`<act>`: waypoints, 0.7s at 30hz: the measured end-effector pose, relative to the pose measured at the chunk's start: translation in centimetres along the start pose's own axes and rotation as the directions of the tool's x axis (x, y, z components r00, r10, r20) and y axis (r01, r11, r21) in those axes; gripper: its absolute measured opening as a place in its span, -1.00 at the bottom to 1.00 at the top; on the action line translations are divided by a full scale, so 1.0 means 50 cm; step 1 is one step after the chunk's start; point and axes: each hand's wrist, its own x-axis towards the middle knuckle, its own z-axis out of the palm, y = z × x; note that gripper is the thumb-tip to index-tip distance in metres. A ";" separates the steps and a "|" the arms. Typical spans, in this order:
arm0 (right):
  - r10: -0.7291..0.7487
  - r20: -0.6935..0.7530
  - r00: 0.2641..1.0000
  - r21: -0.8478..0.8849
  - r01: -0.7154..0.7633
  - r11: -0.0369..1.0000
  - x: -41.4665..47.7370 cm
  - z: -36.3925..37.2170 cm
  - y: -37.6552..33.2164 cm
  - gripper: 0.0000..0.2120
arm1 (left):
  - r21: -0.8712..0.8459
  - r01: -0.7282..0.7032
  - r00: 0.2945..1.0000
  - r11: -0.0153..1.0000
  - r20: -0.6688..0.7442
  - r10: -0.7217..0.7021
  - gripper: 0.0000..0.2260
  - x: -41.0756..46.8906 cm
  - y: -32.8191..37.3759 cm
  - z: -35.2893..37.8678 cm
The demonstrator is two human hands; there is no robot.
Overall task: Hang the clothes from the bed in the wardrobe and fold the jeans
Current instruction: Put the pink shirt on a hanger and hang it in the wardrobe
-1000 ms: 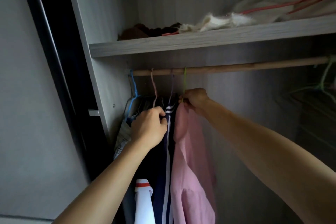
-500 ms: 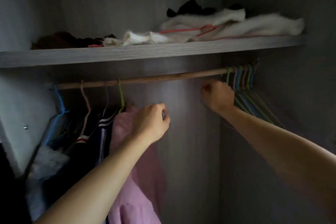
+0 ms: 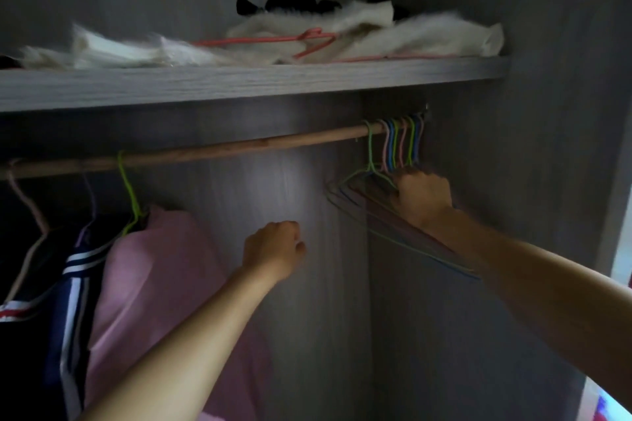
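Several hangers [image 3: 393, 147] — within right hand's [image 3: 424, 198] fingers [image 3: 407, 182].

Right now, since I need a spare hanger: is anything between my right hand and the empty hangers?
Nothing visible. The right hand grips the hangers, bunched at the right end of the rod, just below their hooks. The rod to their left is bare as far as the pink shirt.
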 end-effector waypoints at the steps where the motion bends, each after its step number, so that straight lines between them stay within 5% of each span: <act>1: -0.002 0.000 1.000 0.028 0.002 1.000 0.004 -0.001 0.000 -0.69 | 0.014 0.004 1.000 1.000 0.020 -0.004 -0.75 0.003 -0.005 0.006; 8: 0.020 -0.087 0.996 0.162 -0.006 0.987 0.002 -0.078 -0.041 -0.70 | 0.105 -0.080 0.995 0.991 0.071 0.072 -0.73 0.022 -0.045 0.031; 17: 0.106 0.057 0.993 0.231 -0.116 0.966 -0.282 -0.101 -0.072 -0.79 | 0.120 -0.428 0.897 0.896 0.179 0.404 -0.78 -0.046 -0.020 0.136; 21: 0.125 0.213 0.969 0.064 -0.141 0.988 -0.478 -0.075 -0.020 -0.79 | 0.032 -0.511 0.825 0.859 0.299 0.479 -0.78 -0.136 0.042 0.232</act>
